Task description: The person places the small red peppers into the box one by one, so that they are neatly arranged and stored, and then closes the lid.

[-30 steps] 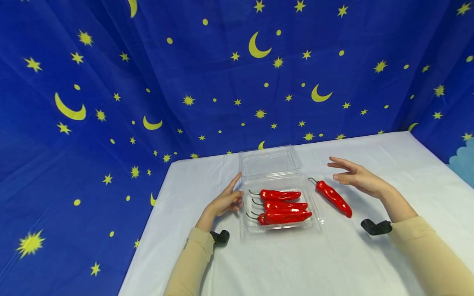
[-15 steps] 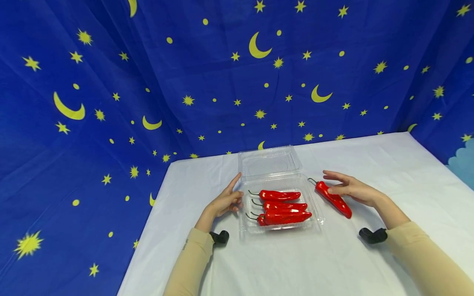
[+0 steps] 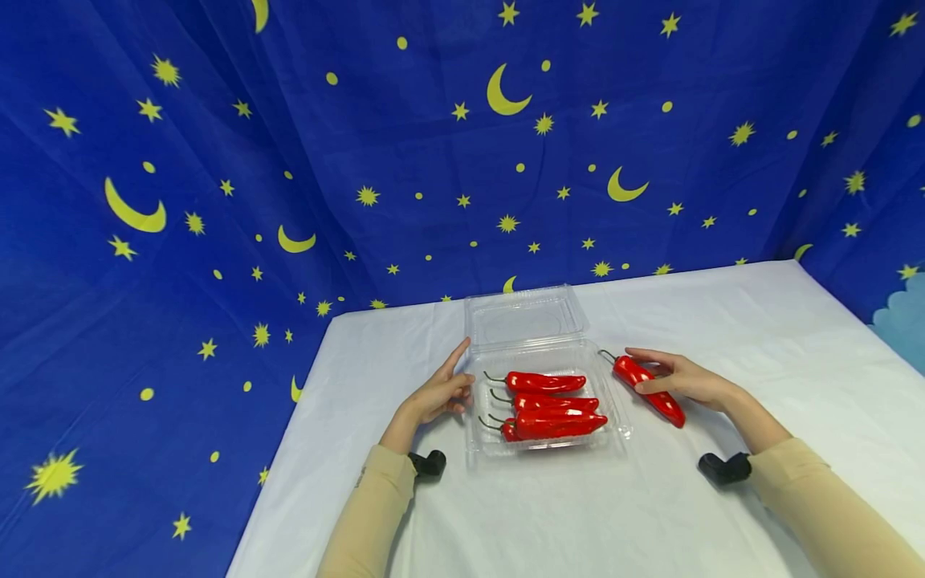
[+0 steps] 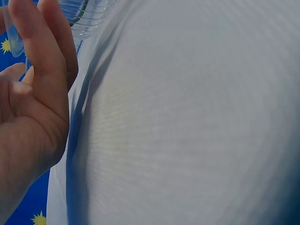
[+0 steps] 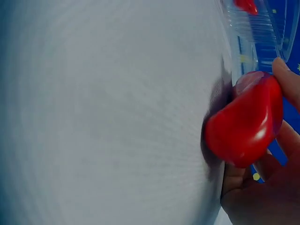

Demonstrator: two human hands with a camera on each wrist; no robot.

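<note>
My right hand (image 3: 690,382) is at a loose red chili pepper (image 3: 661,403), thumb on the near side and fingers on the far side, holding it by its upper half. In the right wrist view this pepper (image 5: 246,124) lies between thumb and fingers, low over the cloth. Several more red chili peppers (image 3: 552,403) lie side by side in a clear plastic clamshell box (image 3: 506,451), stems to the left. My left hand (image 3: 436,395) rests at the box's left side, index finger straight along the edge, thumb at the rim, the other fingers loosely bent.
The box's lid (image 3: 526,315) stands open toward the back. A white cloth covers the table (image 3: 564,522). Behind it hangs a blue curtain (image 3: 433,144) with yellow moons and stars. A black wrist-worn piece (image 3: 723,469) sits by each cuff.
My right hand has come down from above the loose chili pepper, and its thumb and fingers now lie around it. The left hand and the box have stayed put.
</note>
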